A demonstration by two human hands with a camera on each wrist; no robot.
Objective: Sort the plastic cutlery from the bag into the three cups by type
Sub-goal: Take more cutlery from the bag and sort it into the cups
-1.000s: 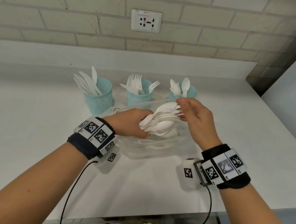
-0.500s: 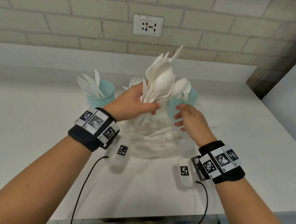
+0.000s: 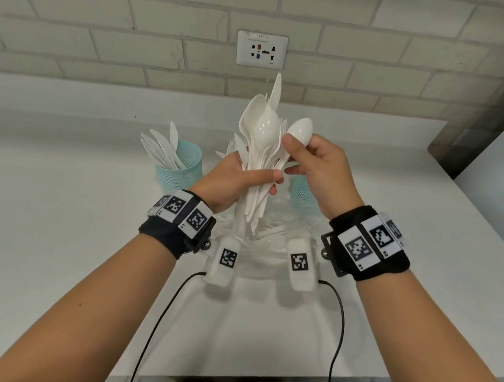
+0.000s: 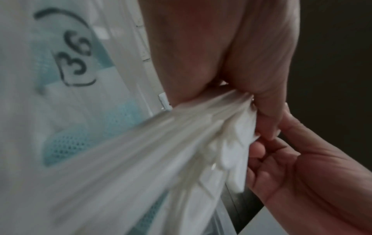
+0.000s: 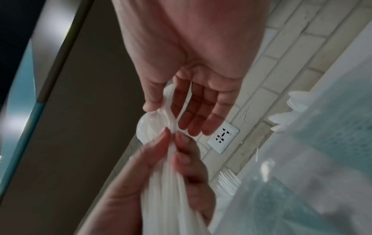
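Your left hand [image 3: 239, 180] grips the bundle [image 3: 260, 160] upright above the bag [image 3: 270, 239], bowls up, while your right hand [image 3: 315, 169], nearer the right cup [image 3: 302, 193], pinches one spoon [image 3: 300, 130].

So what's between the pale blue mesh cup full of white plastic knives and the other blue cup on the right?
In the head view, the left hand gripping a bunch of white plastic cutlery blocks that stretch; fork tines peek out behind it.
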